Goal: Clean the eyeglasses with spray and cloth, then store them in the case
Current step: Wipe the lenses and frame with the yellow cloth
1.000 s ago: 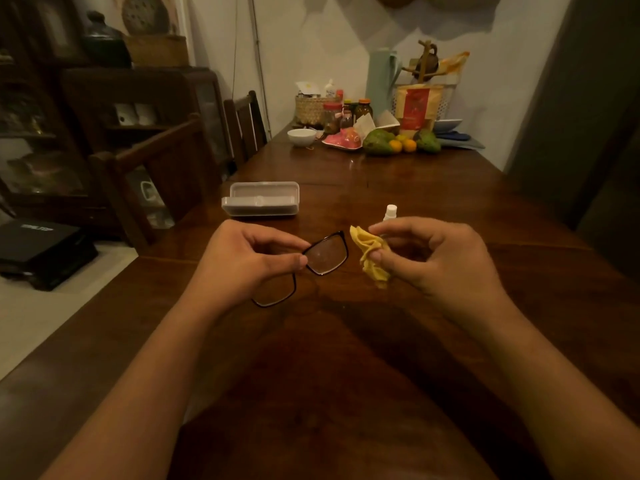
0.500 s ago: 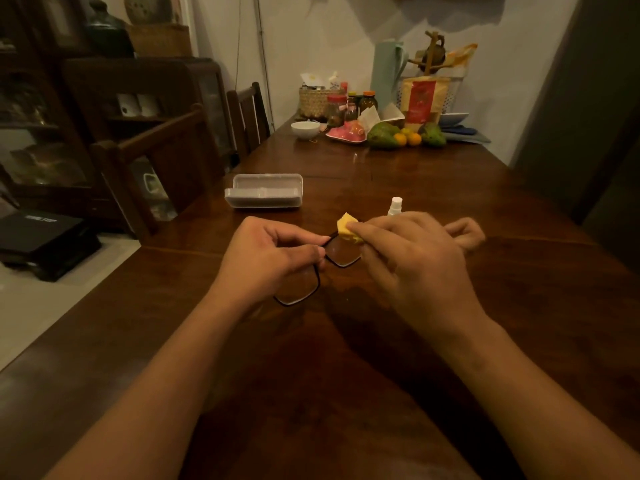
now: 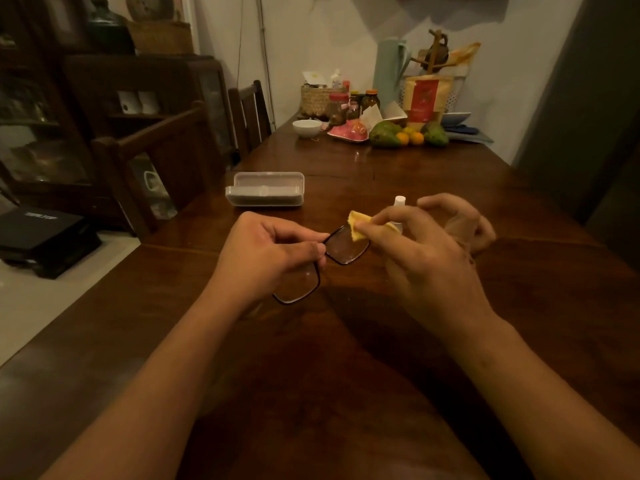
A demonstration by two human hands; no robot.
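Note:
My left hand pinches the black-framed eyeglasses at the bridge and holds them just above the wooden table. My right hand pinches a small yellow cloth against the upper right edge of the far lens. Behind my right fingers stands a small spray bottle with a white cap, mostly hidden. A clear plastic glasses case lies shut on the table beyond my left hand.
At the far end of the table stand a white bowl, jars, a woven basket, fruit and a red packet. Two wooden chairs line the table's left side. A dark cabinet stands further left.
My right hand brought the yellow cloth from beside the glasses onto the far lens. The glasses and both hands drifted slightly right in view.

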